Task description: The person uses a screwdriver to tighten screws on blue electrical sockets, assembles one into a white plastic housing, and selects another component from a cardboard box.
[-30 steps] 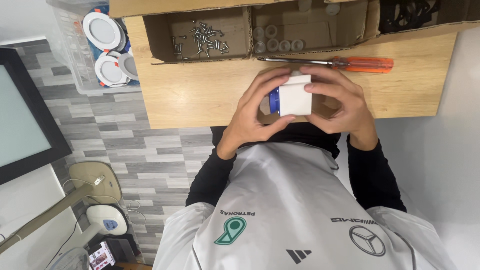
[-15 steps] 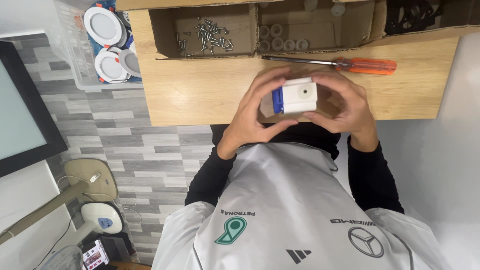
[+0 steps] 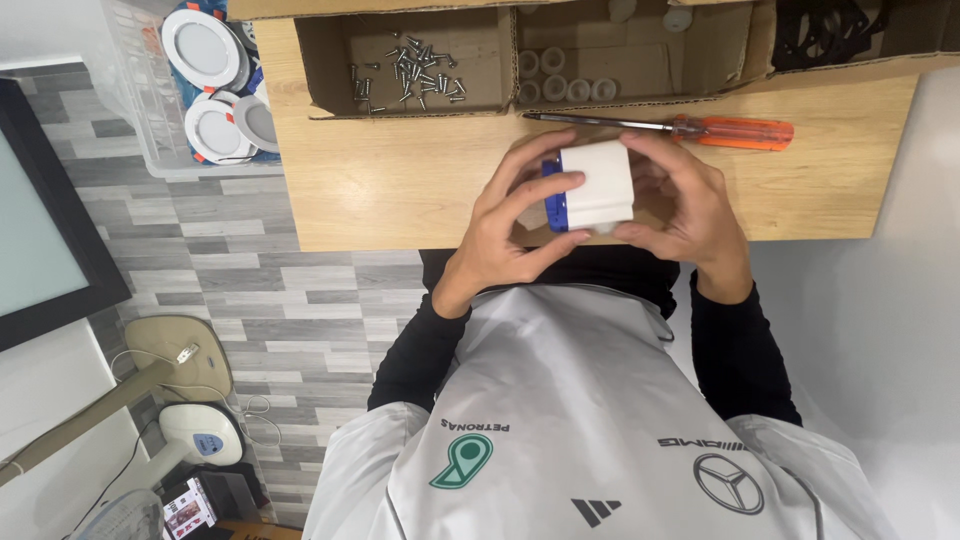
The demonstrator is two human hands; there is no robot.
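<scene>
Both my hands hold a small white box-shaped part (image 3: 597,185) with a blue end (image 3: 553,200) above the near edge of a wooden table (image 3: 400,190). My left hand (image 3: 505,230) grips its blue side, thumb under it and fingers over the top. My right hand (image 3: 690,205) cups the white side. An orange-handled screwdriver (image 3: 735,131) lies on the table just beyond my hands, its shaft pointing left.
Open cardboard boxes line the table's far side: one with loose screws (image 3: 410,68), one with several white rings (image 3: 560,88), one with black parts (image 3: 830,35). A clear bin of round white lamps (image 3: 205,90) stands left. A fan base (image 3: 195,435) sits on the grey floor.
The white part has been turned in my hands: the blue end now faces left with the white body broadside up. Both hands stayed over the table's near edge.
</scene>
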